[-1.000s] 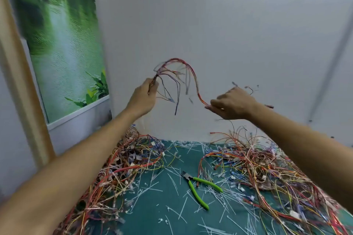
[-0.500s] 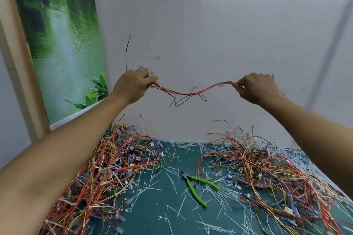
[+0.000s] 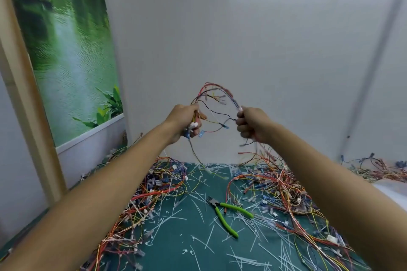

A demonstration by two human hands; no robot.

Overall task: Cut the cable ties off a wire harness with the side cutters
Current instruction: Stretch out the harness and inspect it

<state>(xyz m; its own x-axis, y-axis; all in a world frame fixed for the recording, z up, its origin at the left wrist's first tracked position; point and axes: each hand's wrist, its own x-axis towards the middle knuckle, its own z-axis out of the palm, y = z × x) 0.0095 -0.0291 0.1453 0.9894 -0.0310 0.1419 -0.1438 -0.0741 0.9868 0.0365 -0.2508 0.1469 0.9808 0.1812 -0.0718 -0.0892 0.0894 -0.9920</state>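
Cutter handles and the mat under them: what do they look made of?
Side cutters: lime-green handle sleeves, smooth, likely plastic or rubber dip; head dark, dull metal, probably steel. Mat: matte dark-green sheet, no glare, likely rubber or vinyl.

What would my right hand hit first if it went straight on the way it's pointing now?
The right hand would likely meet the arching wire harness it holds first, then the white wall behind; depth is unclear.

Arms are stretching out ahead.
Left hand (image 3: 186, 121) at 11 and right hand (image 3: 253, 126) at 1 o'clock are gripping the wire harness (image 3: 211, 89).
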